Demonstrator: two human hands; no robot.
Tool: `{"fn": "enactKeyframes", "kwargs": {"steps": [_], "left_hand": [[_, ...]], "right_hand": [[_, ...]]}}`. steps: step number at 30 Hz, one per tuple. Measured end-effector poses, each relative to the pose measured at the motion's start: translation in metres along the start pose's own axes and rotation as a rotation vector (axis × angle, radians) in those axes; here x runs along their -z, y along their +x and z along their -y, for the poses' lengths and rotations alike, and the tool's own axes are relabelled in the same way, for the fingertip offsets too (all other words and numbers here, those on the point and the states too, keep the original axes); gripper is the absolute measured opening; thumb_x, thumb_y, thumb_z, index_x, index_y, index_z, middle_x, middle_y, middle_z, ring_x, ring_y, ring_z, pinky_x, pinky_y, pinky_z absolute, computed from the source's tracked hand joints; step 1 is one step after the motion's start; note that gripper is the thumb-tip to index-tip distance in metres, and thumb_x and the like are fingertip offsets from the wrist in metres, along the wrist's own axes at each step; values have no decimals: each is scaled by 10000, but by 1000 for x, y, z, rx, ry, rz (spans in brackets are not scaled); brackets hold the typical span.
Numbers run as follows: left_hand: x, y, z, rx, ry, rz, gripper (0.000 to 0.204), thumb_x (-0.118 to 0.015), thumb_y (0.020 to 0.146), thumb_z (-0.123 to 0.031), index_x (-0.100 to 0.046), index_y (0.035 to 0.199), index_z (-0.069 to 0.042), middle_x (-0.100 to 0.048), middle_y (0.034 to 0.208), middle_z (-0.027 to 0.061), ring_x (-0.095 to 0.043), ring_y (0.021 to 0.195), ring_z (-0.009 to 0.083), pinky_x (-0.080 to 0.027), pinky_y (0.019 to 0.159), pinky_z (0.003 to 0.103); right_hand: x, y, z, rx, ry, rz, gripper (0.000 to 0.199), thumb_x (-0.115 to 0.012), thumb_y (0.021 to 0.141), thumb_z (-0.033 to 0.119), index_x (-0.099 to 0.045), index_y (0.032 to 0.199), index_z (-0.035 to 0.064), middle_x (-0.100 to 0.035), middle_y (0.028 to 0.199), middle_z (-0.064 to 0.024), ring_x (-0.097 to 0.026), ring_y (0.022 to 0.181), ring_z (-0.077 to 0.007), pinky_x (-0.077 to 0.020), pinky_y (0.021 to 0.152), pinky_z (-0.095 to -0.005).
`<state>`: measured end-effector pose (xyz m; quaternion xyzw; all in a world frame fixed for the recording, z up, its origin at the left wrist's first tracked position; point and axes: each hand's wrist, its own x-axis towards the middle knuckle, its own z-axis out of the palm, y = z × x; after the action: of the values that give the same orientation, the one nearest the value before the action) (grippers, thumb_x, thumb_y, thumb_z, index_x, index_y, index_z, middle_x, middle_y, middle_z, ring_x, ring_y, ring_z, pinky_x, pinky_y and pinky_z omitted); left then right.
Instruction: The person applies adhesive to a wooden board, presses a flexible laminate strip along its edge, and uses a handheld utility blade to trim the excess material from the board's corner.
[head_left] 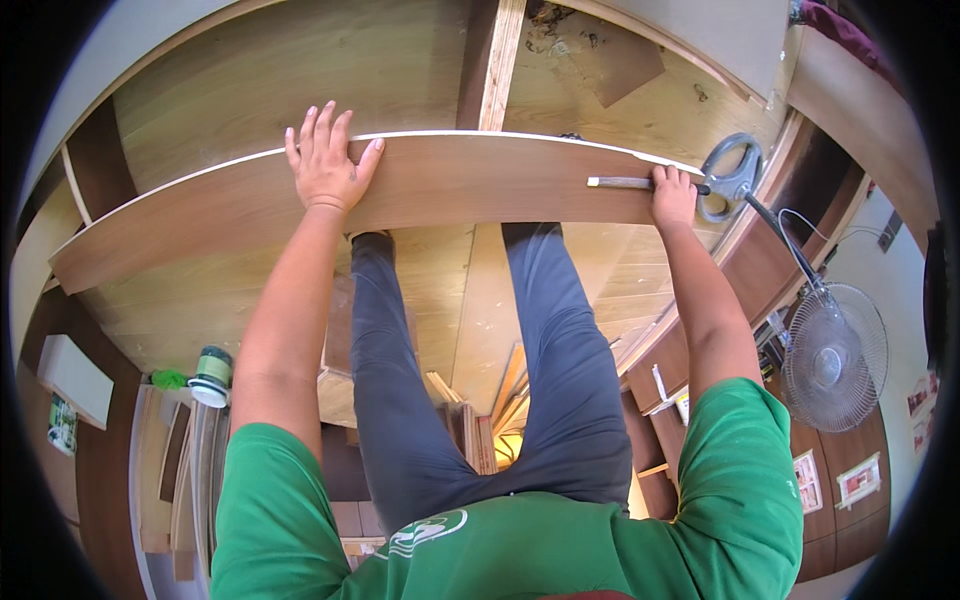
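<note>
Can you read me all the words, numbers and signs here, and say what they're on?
None can be read.
Green short-sleeved cloth shirt: white curved emblem, no readable word.
Long brown wood-look board: no writing visible.
White rectangular taped paper at right: print too small.
Round green-and-white container at left: any label is too blurred.

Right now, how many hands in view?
2. The left hand is spread on the long brown board, left of centre; the right hand is near its right end. No others show.
</note>
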<state>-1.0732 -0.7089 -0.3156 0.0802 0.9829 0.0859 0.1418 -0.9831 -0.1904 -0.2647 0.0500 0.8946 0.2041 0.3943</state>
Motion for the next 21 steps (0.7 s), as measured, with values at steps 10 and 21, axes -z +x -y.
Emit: {"fn": "enactKeyframes", "kwargs": {"steps": [10,21], "left_hand": [[2,0,8,13,-75,34,528,-548,835,-575,-619,1148,-156,-532,1304,25,-394,1300,201,-171,1144,458],[2,-7,11,8,-146,75,457,-537,869,-506,-595,1161,-160,-558,1242,-1,-410,1285,187,-180,1131,464]], "right_hand": [[28,-27,-3,247,27,59,184,-572,828,139,-542,1009,142,-605,1035,-101,-580,976,-312,-474,836,-428],[48,-307,96,-601,1123,203,241,-500,951,168,-525,1152,39,-595,741,-146,-593,616,-256,-471,597,-385]]}}
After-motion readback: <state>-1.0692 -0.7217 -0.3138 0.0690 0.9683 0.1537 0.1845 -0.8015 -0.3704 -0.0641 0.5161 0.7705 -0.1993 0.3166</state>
